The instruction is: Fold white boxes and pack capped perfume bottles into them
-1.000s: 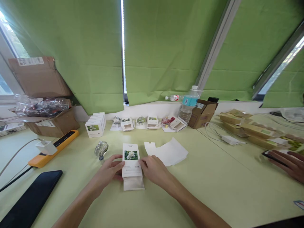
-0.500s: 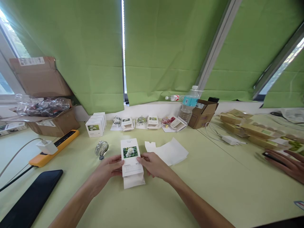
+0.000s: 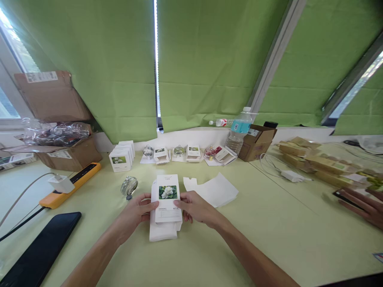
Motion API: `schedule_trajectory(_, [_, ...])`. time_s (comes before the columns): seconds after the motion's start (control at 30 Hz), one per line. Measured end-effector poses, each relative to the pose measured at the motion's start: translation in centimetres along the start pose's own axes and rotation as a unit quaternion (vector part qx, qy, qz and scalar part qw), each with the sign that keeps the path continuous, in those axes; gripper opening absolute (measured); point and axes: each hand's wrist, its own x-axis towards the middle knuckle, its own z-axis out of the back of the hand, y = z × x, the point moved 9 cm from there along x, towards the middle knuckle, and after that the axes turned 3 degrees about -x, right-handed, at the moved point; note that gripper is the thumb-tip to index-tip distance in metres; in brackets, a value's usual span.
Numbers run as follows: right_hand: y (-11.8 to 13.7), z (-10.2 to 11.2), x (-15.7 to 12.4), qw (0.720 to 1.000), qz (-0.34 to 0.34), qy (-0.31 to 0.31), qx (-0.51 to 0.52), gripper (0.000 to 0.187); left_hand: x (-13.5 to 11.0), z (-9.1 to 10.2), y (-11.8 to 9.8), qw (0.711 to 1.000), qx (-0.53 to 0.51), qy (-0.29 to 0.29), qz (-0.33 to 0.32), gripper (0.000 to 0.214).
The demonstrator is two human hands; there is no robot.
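left hand (image 3: 134, 215) and right hand (image 3: 196, 207) are both gripping the sides of a white flower carton (image 3: 166, 192), resting on the tabletop (image 3: 269, 243), lower flap still loose. glass bauble (image 3: 129, 186) sits just left, unboxed, and a stack of closed boxes (image 3: 120, 158) stands further back.

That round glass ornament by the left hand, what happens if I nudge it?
The glass ornament looks fragile, its wall thin and clear. Its rounded body, lying on the smooth table, would probably rock or roll when pushed. The small dark cap may make it lopsided, though that's hard to tell.
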Motion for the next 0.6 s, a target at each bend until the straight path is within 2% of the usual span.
schedule_trajectory(0.23, [0.6, 0.1, 0.0, 0.999, 0.032, -0.017, 0.005, 0.040, 0.0, -0.7, 0.4, 0.999, 0.003, 0.034, 0.018, 0.048])
schedule_trajectory(0.4, [1.2, 0.1, 0.0, 0.998, 0.048, -0.024, 0.023, 0.039, 0.3, 0.2, 0.6, 1.000, 0.006, -0.009, 0.010, 0.049])
schedule_trajectory(0.6, [1.3, 0.1, -0.1, 0.998, 0.048, -0.017, 0.035, 0.037, 0.1, 0.2, 0.0, 1.000, 0.004, -0.017, -0.003, 0.049])
